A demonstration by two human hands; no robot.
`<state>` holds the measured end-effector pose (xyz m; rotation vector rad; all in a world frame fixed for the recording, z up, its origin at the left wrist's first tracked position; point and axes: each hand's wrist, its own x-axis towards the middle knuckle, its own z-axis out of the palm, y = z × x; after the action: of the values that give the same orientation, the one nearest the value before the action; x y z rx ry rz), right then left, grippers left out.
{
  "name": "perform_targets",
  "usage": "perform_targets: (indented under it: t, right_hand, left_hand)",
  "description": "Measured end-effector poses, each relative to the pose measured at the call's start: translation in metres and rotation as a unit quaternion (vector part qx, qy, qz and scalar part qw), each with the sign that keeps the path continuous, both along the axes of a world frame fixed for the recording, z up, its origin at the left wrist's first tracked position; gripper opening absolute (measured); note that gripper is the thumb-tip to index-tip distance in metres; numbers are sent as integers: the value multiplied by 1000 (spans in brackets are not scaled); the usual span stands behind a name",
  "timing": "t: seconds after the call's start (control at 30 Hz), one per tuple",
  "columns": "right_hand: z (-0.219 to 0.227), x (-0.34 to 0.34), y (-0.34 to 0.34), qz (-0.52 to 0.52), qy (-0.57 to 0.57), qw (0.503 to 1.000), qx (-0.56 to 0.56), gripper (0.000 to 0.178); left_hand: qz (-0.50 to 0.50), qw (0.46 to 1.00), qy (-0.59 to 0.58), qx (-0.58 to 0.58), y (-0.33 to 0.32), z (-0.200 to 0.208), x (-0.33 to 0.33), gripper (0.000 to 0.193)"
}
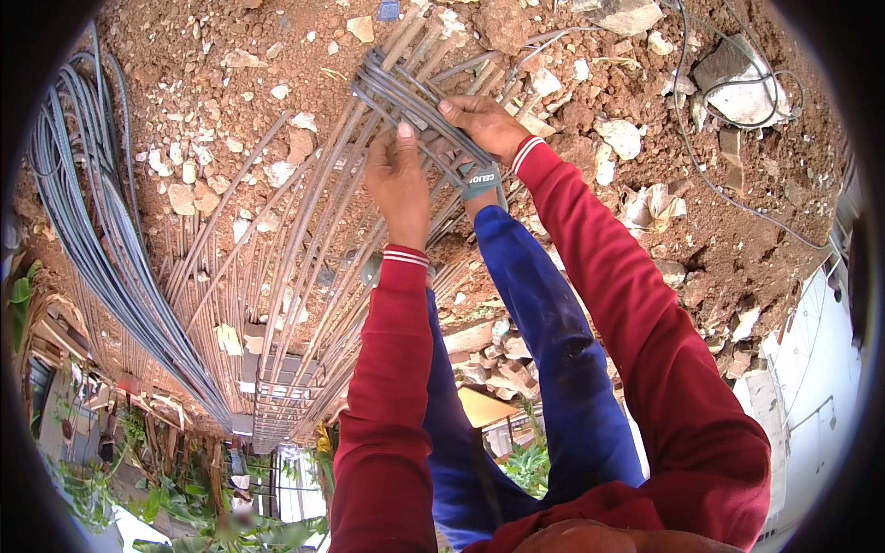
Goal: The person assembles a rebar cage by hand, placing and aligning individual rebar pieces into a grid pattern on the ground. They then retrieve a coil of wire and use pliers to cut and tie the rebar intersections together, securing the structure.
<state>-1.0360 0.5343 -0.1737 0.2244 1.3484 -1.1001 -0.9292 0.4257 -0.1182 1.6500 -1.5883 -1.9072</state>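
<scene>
A bundle of grey steel rebar stirrups (398, 89), bent into narrow rectangles, lies across long rusty bars at the upper middle. My right hand (489, 126) grips its right side, thumb on top and the fingers partly hidden. At the near left side of the bundle, my left hand (398, 189) is closed on the stirrups, thumb pointing away from me; the bars partly hide its fingertips. Just beneath the stirrups and between my hands shows my foot in a grey-green sandal (481, 179).
Long rusty rebar rods (318, 207) fan out on the left toward a wire-tied cage (288, 392). A thick coil of grey rebar (111, 240) curves along the far left. Broken stones (619, 138) and reddish soil surround me. Thin loose wire (687, 138) loops at upper right.
</scene>
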Motion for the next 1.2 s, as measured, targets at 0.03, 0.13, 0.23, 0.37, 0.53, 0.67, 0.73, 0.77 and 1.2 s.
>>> perform_targets:
  t: [0.03, 0.13, 0.23, 0.37, 0.53, 0.67, 0.73, 0.77, 1.2]
  right_hand:
    - [4, -2, 1, -7, -21, 1000, -20, 40]
    - [9, -2, 0, 0, 13, 1000, -10, 37]
    - [8, 4, -6, 3, 41, 998, 46, 34]
    - [11, 5, -13, -56, 136, 987, 67, 32]
    - [19, -12, -6, -48, 124, 989, 67, 34]
    - [16, -24, -2, -50, 92, 994, 39, 35]
    - [13, -28, 2, -73, 67, 995, 33, 36]
    - [12, -31, 5, -94, 47, 994, 26, 36]
    - [2, -51, 11, -108, 14, 994, 26, 32]
  left_hand:
    - [26, 997, 38, 63, 2, -3, -3, 24]
    - [95, 981, 97, 141, -1, -11, -11, 22]
    - [81, 981, 104, 139, -9, -16, -23, 26]
    - [73, 984, 44, 157, -17, -10, -29, 20]
    - [-228, 930, -166, -235, -46, 0, -3, 28]
    - [-290, 840, -221, -401, -71, -22, 2, 45]
    - [-369, 856, -305, -196, -70, -31, 3, 54]
    - [-384, 847, -314, -189, -67, -32, 4, 62]
    - [-420, 835, -325, -145, -69, -38, 3, 57]
